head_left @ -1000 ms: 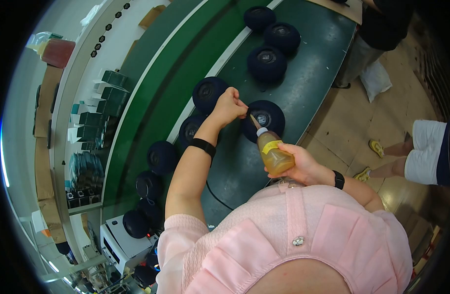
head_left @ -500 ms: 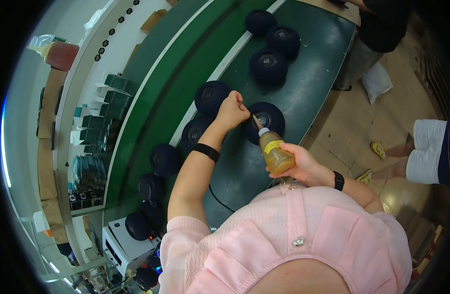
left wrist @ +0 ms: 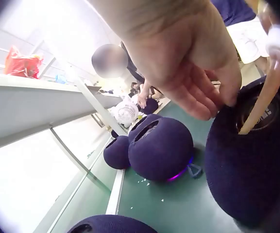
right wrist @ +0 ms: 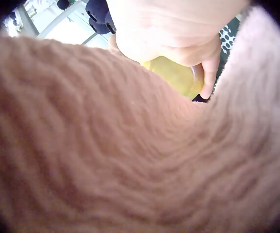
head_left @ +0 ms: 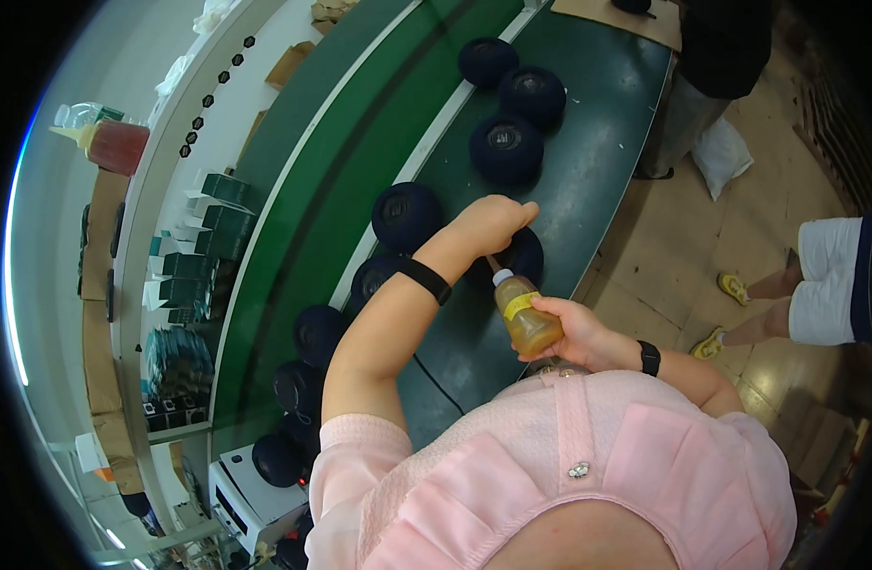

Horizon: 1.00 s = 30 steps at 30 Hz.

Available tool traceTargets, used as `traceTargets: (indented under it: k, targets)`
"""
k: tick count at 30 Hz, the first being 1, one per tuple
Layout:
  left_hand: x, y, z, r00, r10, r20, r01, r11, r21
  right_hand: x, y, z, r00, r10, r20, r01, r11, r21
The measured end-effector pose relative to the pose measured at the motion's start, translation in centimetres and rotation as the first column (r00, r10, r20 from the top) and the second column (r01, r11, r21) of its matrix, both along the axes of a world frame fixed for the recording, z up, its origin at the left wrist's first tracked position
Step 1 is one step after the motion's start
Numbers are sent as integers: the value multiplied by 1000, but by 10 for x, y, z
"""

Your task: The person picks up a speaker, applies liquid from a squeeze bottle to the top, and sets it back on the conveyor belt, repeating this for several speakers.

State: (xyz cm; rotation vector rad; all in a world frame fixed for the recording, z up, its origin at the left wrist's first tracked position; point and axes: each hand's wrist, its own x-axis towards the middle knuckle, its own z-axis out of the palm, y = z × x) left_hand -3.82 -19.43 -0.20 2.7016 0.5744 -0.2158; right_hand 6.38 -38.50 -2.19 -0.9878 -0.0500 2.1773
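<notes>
My right hand grips a squeeze bottle of yellowish liquid with a yellow label and white collar. Its long amber nozzle slants down, tip over the round recess on top of a dark blue, fabric-covered round speaker. My left hand is above that speaker, partly covering it in the head view. In the left wrist view its fingers are bent and one fingertip is right at the recess rim; I cannot tell whether it pinches the fabric. The right wrist view shows the bottle's yellow body under my hand, below it pink cloth.
More round speakers stand on the dark green table, with others along the rail at left. A red-filled bottle sits on the shelf. A white machine is at lower left. Other people stand beyond the table's right edge.
My left hand has moved across to the right over the speaker, now hiding much of it. The right hand keeps the squeeze bottle tilted with its nozzle at the speaker.
</notes>
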Motion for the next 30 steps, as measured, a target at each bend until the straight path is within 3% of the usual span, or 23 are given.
traceTargets:
  k: [3,5,6,8,15,28,30]
  targets:
    - [1,-4,5,996,-16,-92,19,999,32,1,-1,2,1000,5,3,-5,1000,-7]
    - [-7,1,-3,995,80,64,-82,996,33,1,-2,3,1000,0,1,0,1000,2]
    - [-11,4,-2,995,80,63,-82,996,33,1,-2,4,1000,0,1,0,1000,2]
    - [-19,10,0,952,225,208,-181,961,-209,0,-3,7,1000,-10,23,10,1000,-8]
    - [-45,20,-3,878,446,174,-338,835,-434,3,-7,10,997,75,5,-75,997,7]
    - [-61,20,-16,819,548,170,-392,751,-531,-4,0,9,1000,22,9,-23,999,24]
    - [-65,20,-19,771,613,173,-400,677,-618,-7,0,5,1000,7,3,-7,1000,10]
